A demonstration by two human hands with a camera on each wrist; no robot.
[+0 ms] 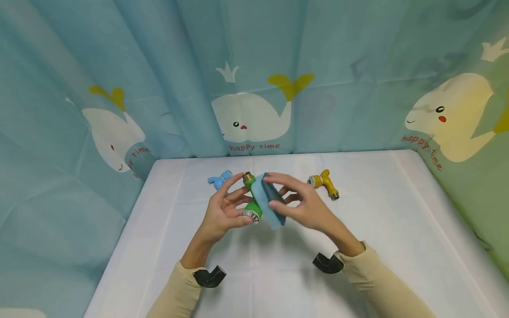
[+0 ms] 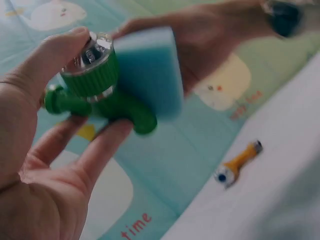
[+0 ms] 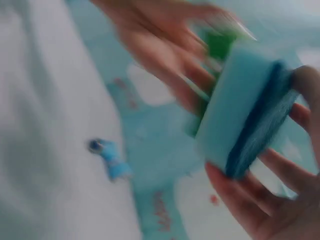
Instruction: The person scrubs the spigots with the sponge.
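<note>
My left hand [image 1: 221, 213] grips a green tap [image 2: 92, 80] with a silver-faced knob and a brass threaded end, thumb on the knob and fingers beneath the body. In my right hand [image 1: 308, 205] is a sponge [image 3: 237, 107], light blue with a darker blue scouring layer, pinched between thumb and fingers. The sponge's light side lies against the tap's body in the head view. Both things are held up above the white table. In the right wrist view, blur and the sponge hide much of the tap.
A yellow tap [image 1: 327, 183] lies on the white table [image 1: 358, 265] toward the back right. Behind my left hand lies a light blue tap [image 1: 220, 180], partly covered by the fingers. A whale-printed curtain [image 1: 254, 53] hangs along the table's back and sides.
</note>
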